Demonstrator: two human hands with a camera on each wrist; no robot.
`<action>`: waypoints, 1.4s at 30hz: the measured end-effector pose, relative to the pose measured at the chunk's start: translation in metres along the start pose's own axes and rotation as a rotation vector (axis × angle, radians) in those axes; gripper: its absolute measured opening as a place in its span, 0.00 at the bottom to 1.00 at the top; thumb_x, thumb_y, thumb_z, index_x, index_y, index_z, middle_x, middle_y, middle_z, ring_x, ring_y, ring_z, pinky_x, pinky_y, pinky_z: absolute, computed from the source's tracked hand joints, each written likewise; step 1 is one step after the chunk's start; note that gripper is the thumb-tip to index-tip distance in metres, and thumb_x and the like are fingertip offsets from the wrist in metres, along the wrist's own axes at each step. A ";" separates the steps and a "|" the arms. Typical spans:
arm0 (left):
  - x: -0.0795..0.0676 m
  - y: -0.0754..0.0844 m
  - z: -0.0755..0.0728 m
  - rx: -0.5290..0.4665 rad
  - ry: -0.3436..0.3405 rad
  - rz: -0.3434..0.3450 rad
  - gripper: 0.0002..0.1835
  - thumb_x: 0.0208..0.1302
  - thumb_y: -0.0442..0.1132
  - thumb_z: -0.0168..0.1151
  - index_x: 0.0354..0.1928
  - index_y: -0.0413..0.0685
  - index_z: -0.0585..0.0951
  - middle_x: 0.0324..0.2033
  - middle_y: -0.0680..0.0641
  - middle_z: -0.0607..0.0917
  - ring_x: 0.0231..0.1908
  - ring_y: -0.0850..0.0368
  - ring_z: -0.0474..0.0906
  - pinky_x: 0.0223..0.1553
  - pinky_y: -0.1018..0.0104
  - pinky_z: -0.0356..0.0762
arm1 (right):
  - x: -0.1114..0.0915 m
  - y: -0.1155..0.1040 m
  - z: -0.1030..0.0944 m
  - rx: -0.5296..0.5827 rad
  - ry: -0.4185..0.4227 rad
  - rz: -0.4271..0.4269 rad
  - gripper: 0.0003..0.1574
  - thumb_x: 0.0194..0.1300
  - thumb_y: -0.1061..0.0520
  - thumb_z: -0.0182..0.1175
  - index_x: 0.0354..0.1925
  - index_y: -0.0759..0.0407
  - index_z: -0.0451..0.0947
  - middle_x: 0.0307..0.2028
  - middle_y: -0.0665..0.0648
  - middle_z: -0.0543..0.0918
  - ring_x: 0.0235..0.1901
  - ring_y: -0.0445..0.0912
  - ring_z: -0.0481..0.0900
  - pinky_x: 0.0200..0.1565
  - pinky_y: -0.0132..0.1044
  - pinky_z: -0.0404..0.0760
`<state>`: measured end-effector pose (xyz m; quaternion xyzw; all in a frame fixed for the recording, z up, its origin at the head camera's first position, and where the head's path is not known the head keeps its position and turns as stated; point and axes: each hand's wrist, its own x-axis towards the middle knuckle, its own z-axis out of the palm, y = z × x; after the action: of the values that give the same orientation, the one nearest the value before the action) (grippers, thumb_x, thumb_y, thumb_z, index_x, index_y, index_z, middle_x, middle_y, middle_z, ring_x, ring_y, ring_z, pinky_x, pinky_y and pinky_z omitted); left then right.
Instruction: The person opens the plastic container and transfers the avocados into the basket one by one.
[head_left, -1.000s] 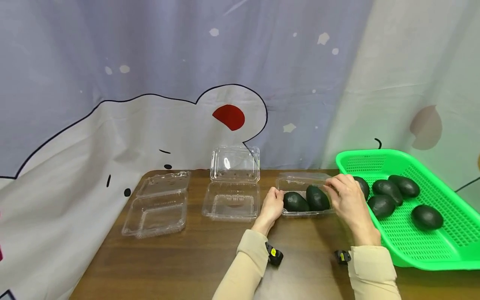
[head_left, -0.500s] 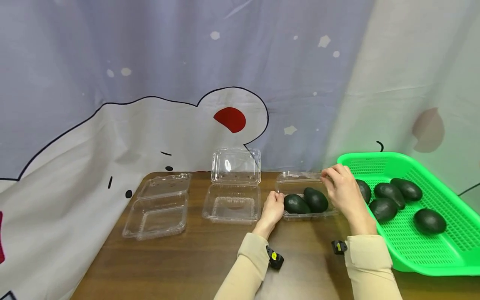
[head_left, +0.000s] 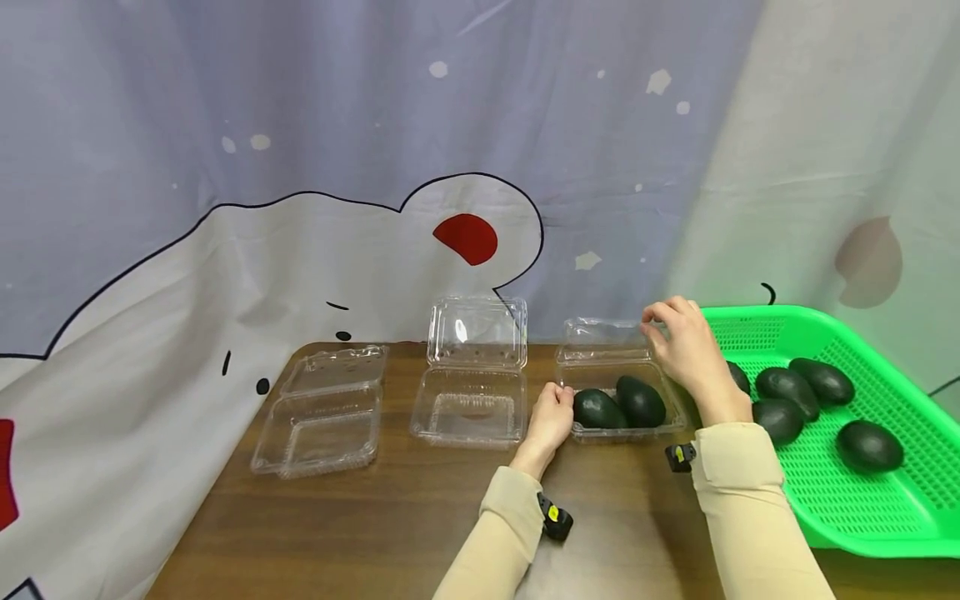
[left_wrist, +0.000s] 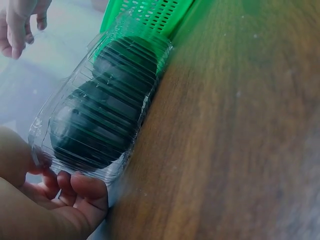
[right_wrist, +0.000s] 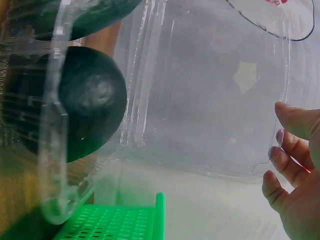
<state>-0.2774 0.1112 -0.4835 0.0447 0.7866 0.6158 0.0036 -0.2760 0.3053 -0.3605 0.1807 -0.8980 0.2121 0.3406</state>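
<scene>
At the right of the table, a clear plastic clamshell box holds two dark green avocados side by side. My left hand grips its left end; in the left wrist view the fingertips curl against the ribbed wall. The hinged lid stands raised at the back of the box. With thumb and fingers, my right hand pinches the lid's right outer edge, as the right wrist view shows from close up.
To the left stand two more clear clamshell boxes, a middle one and a far-left one, both with lids up or folded back. A green slotted basket with several avocados sits at the right. A printed curtain hangs behind the table.
My right hand has risen from the box's right side, bringing the lid up and back with it. My left hand keeps its grip on the left end. The right avocado has shifted slightly.
</scene>
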 end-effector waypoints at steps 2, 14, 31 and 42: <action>0.000 0.000 0.000 0.005 0.008 0.003 0.15 0.75 0.42 0.50 0.26 0.48 0.68 0.24 0.50 0.71 0.31 0.55 0.70 0.35 0.61 0.68 | 0.006 0.002 0.001 -0.002 -0.024 0.008 0.06 0.60 0.70 0.65 0.35 0.64 0.78 0.36 0.63 0.76 0.37 0.59 0.68 0.39 0.52 0.67; 0.000 -0.002 0.006 0.028 0.046 0.045 0.15 0.73 0.40 0.52 0.25 0.48 0.67 0.22 0.50 0.71 0.29 0.54 0.70 0.33 0.60 0.68 | 0.038 0.010 0.009 -0.074 -0.185 0.084 0.06 0.68 0.65 0.59 0.44 0.65 0.76 0.42 0.66 0.73 0.43 0.62 0.67 0.45 0.56 0.66; 0.001 -0.001 0.006 0.022 0.059 0.040 0.16 0.73 0.40 0.53 0.25 0.49 0.67 0.23 0.51 0.72 0.29 0.54 0.70 0.33 0.60 0.68 | 0.077 0.018 0.050 -0.249 -0.515 0.248 0.29 0.67 0.60 0.53 0.64 0.66 0.65 0.55 0.74 0.63 0.56 0.70 0.58 0.52 0.65 0.61; -0.001 0.000 0.004 -0.005 0.067 0.015 0.13 0.73 0.41 0.52 0.27 0.49 0.68 0.25 0.50 0.75 0.31 0.54 0.71 0.35 0.59 0.69 | 0.068 0.011 0.060 -0.124 -0.485 0.338 0.33 0.69 0.56 0.54 0.69 0.62 0.60 0.61 0.75 0.58 0.60 0.69 0.54 0.54 0.65 0.56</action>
<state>-0.2757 0.1155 -0.4844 0.0301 0.7843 0.6191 -0.0272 -0.3608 0.2717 -0.3575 0.0527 -0.9817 0.1612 0.0864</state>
